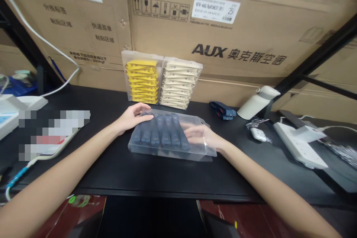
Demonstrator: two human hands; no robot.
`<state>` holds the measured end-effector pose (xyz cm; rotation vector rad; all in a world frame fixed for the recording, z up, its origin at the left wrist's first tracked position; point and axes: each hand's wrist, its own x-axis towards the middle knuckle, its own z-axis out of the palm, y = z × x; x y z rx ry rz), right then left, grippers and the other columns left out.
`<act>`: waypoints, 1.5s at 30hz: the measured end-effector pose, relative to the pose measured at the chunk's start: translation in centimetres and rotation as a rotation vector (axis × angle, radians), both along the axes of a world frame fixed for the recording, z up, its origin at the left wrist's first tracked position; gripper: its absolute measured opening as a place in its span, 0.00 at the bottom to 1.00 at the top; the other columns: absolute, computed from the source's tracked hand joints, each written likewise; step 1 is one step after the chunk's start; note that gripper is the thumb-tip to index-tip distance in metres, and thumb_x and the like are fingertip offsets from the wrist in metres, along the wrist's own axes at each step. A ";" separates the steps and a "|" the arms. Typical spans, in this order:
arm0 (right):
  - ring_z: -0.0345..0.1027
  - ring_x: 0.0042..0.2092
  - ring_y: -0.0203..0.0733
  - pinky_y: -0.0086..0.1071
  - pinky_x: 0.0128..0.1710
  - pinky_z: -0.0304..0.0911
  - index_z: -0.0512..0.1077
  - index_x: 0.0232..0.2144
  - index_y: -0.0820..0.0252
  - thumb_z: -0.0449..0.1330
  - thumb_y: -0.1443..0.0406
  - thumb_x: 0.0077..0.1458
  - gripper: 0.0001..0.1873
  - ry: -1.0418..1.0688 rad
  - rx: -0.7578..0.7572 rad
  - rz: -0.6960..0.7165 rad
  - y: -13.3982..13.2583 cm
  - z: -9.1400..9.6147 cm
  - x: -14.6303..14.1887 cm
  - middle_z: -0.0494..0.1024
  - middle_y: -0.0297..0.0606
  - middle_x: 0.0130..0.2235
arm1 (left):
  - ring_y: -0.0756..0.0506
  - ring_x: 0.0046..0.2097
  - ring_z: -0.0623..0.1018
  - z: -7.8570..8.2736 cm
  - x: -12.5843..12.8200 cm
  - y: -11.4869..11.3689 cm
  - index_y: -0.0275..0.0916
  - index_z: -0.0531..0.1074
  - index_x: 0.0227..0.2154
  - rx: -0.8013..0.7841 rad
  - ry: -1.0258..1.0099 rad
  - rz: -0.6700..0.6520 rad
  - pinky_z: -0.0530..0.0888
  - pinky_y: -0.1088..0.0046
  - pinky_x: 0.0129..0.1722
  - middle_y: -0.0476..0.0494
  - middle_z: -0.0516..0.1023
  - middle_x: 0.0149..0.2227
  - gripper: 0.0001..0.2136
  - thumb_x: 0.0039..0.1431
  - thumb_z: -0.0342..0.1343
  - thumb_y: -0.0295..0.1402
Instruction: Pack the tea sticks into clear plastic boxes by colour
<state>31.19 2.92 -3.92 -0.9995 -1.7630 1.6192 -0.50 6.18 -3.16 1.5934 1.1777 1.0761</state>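
Observation:
A clear plastic box (167, 152) lies on its side on the black table, with its flap end to the right. Inside it, several navy-blue packets (166, 130) stand in a slanting row in the left part. My left hand (134, 117) grips the far left corner of the box, thumb on top and fingers curled behind. Through the right end, my right hand (202, 135) reaches into the box. Its fingers stretch left toward the last packet and look to touch it; the clear plastic blurs them. I see nothing held between them.
Behind stand two clear boxes, one of yellow packets (142, 81), one of cream packets (180, 83), before large cartons (240, 37). To the right are a dark folded strap (223, 111), a white bottle (258, 102) and a power strip (299, 145). A partly pixelated phone (58, 150) lies left.

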 end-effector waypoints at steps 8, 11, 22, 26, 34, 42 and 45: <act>0.74 0.30 0.35 0.30 0.33 0.73 0.80 0.37 0.61 0.68 0.55 0.50 0.17 -0.064 -0.042 -0.005 0.0 0.3 0.2 0.81 0.36 0.33 | 0.38 0.56 0.74 -0.1 0.0 0.1 0.40 0.74 0.37 -0.007 0.004 0.022 0.61 0.57 0.62 0.41 0.79 0.47 0.23 0.39 0.71 0.45; 0.73 0.27 0.34 0.30 0.31 0.73 0.78 0.38 0.62 0.68 0.55 0.50 0.17 -0.063 -0.101 0.003 0.1 0.2 0.3 0.79 0.33 0.28 | 0.38 0.56 0.74 0.0 -0.1 0.1 0.40 0.74 0.38 -0.020 0.007 0.021 0.61 0.58 0.62 0.41 0.79 0.47 0.24 0.39 0.71 0.46; 0.73 0.41 0.39 0.26 0.26 0.70 0.56 0.65 0.45 0.67 0.57 0.52 0.41 -0.062 0.035 0.036 -0.6 0.9 -0.8 0.64 0.41 0.64 | 0.38 0.56 0.74 -0.3 0.3 -0.4 0.41 0.72 0.43 -0.012 0.026 -0.156 0.65 0.58 0.59 0.41 0.77 0.49 0.23 0.46 0.67 0.47; 0.72 0.32 0.35 0.27 0.27 0.70 0.65 0.59 0.51 0.67 0.55 0.51 0.34 -0.075 0.016 0.040 -0.3 0.3 -0.7 0.79 0.38 0.45 | 0.38 0.56 0.74 -0.3 0.6 -0.4 0.41 0.73 0.42 -0.033 0.002 -0.109 0.64 0.59 0.60 0.41 0.79 0.48 0.24 0.43 0.69 0.45; 0.76 0.40 0.37 0.34 0.42 0.74 0.70 0.55 0.52 0.62 0.56 0.57 0.24 0.067 -0.134 -0.059 0.2 1.1 0.5 0.72 0.41 0.58 | 0.38 0.55 0.75 -0.2 -0.4 0.5 0.40 0.75 0.39 -0.028 -0.007 -0.008 0.62 0.58 0.62 0.40 0.80 0.47 0.25 0.38 0.71 0.46; 0.73 0.33 0.43 0.40 0.41 0.70 0.74 0.34 0.62 0.59 0.58 0.55 0.12 -0.296 0.716 -0.754 3.3 0.9 6.4 0.79 0.43 0.34 | 0.37 0.57 0.73 -0.2 -2.1 1.5 0.39 0.75 0.39 -0.043 -0.049 0.106 0.60 0.58 0.63 0.39 0.79 0.48 0.28 0.34 0.72 0.48; 0.69 0.51 0.52 0.48 0.55 0.62 0.72 0.41 0.62 0.59 0.56 0.54 0.17 -0.467 1.104 -1.048 5.0 0.6 9.4 0.76 0.50 0.46 | 0.37 0.57 0.73 -0.1 -2.0 1.3 0.39 0.75 0.38 -0.048 -0.059 0.103 0.61 0.57 0.63 0.39 0.79 0.48 0.28 0.34 0.72 0.48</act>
